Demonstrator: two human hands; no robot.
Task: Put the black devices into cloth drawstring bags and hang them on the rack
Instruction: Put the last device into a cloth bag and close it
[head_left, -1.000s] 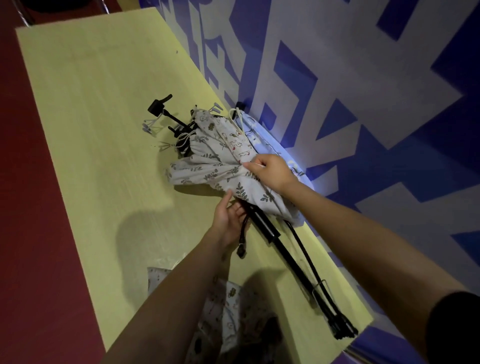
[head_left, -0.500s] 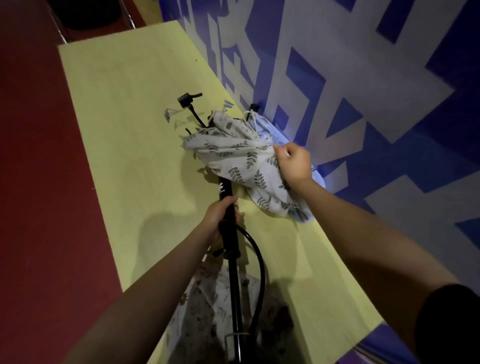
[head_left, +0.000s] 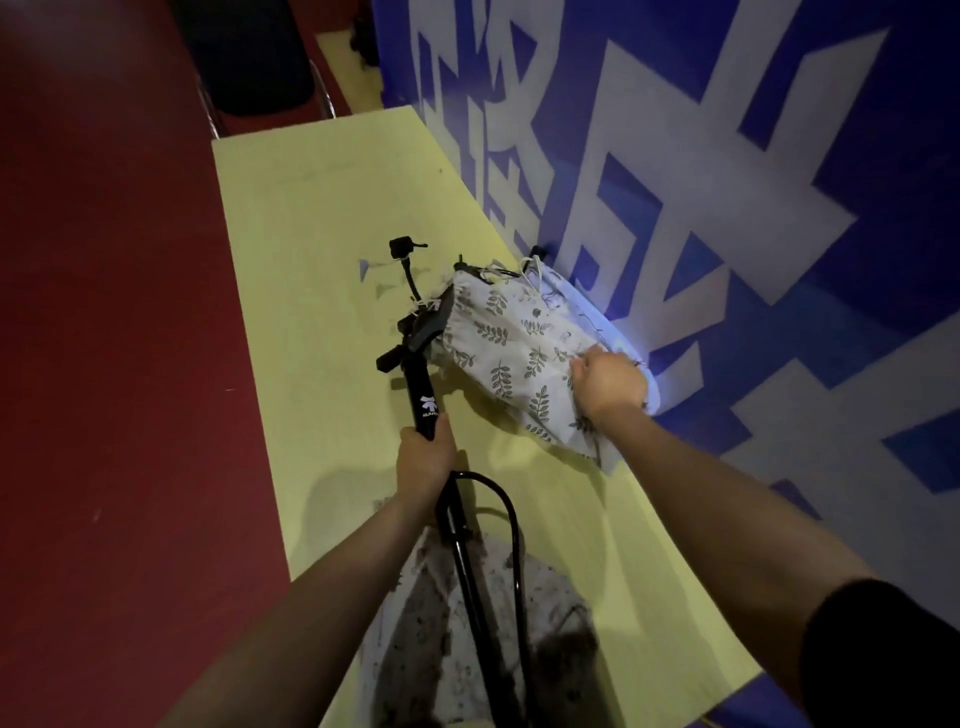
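Left hand (head_left: 423, 460): fingers wrapped round the black shaft of a long black device (head_left: 423, 387), gripping just below the white logo. Shaft runs from the bottom edge of the view, up through the hand, to a head with a handle-like block that sits at the open mouth of a leaf-print drawstring bag (head_left: 511, 353). Can't tell whether the head is inside the mouth or just against it. A black strap or cable (head_left: 511, 519) loops off the shaft just below the hand.

Right hand (head_left: 610, 382): fingers curled and bunching the cloth of the same bag near its closed end, knuckles up. The bag lies on the yellow desk (head_left: 322, 208), tilted, mouth toward the left hand, white drawstrings (head_left: 532, 273) loose at the far end.

Behind the bag mouth, a second black device (head_left: 405, 249) with a thin stem rests on the desk. Another printed cloth bag (head_left: 462, 644) lies on the near desk edge under the shaft, mostly in shadow.

Beyond the desk: blue-and-white patterned wall (head_left: 727, 182) on the right, red floor (head_left: 104, 364) on the left, a dark chair (head_left: 249, 57) at top.
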